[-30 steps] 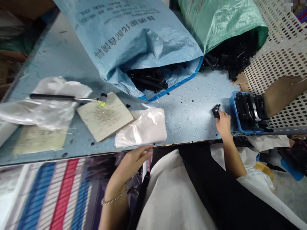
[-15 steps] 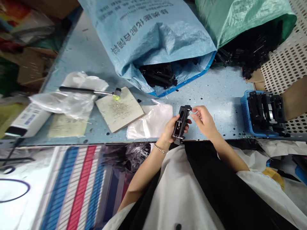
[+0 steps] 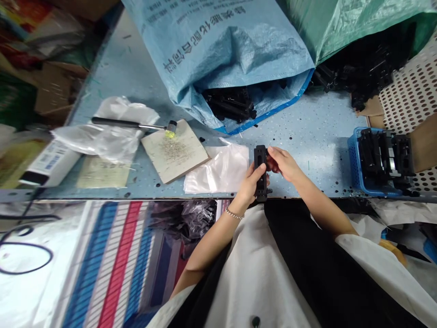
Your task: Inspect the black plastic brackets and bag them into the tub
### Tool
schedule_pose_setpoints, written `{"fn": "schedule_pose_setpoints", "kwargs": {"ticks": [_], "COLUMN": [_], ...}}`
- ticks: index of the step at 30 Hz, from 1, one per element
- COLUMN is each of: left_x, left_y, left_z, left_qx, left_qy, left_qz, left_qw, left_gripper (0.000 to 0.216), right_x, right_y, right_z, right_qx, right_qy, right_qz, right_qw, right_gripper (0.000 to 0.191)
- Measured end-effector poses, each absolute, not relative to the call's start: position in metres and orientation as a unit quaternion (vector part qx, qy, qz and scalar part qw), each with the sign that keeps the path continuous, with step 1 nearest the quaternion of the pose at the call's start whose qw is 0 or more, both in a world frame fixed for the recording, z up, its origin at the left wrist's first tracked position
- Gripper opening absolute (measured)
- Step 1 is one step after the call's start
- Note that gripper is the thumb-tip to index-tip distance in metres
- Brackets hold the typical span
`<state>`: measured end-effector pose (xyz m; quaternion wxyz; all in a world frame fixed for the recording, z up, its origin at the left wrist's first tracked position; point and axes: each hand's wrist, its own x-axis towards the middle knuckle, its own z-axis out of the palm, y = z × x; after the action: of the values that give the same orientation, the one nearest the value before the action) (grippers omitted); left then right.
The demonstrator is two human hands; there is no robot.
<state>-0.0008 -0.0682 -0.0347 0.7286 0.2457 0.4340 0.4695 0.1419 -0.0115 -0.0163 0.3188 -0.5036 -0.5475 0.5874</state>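
Note:
A long black slotted part point(image 3: 260, 157), like a bracket or rail fitting, stands nearly upright near the table's front edge. My left hand point(image 3: 251, 182) is wrapped round its lower half, the thumb across its face. At the upper right side of the part, my right hand point(image 3: 282, 163) is closed, thumb and fingers gripping its edge. Some of the right fingertips are hidden behind the part. Just left of my hands lie white plastic bags point(image 3: 218, 171).
A mallet point(image 3: 136, 124) rests across a square board point(image 3: 175, 152) and clear plastic. Behind, a blue sack point(image 3: 246, 59) and a green sack point(image 3: 341, 27) hold black parts. More fill a blue basket point(image 3: 357, 168) on the right, beside a perforated panel point(image 3: 406, 86).
The black part has been turned in my left hand, so a flatter, slotted face shows. My right hand has moved left from the part's top end and closed at its side.

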Motion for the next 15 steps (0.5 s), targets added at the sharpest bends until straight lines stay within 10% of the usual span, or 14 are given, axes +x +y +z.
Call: {"fn": "schedule_pose_setpoints", "kwargs": {"ticks": [8, 15], "left_x": [-0.018, -0.016], "left_y": [-0.060, -0.076], "left_z": [-0.020, -0.007], "left_qx": [0.224, 0.355], "left_qy": [0.437, 0.478], "left_qz": [0.437, 0.525], "left_qw": [0.754, 0.609], "left_gripper": [0.054, 0.046], "right_x": [0.154, 0.141], "right_y": [-0.065, -0.080], "right_z": [0.010, 0.000], "right_qx": [-0.355, -0.406], "right_qy": [-0.847, -0.581], "right_qz": [0.343, 0.678], "right_qw": [0.198, 0.195], "right_gripper": [0.030, 0.038]}}
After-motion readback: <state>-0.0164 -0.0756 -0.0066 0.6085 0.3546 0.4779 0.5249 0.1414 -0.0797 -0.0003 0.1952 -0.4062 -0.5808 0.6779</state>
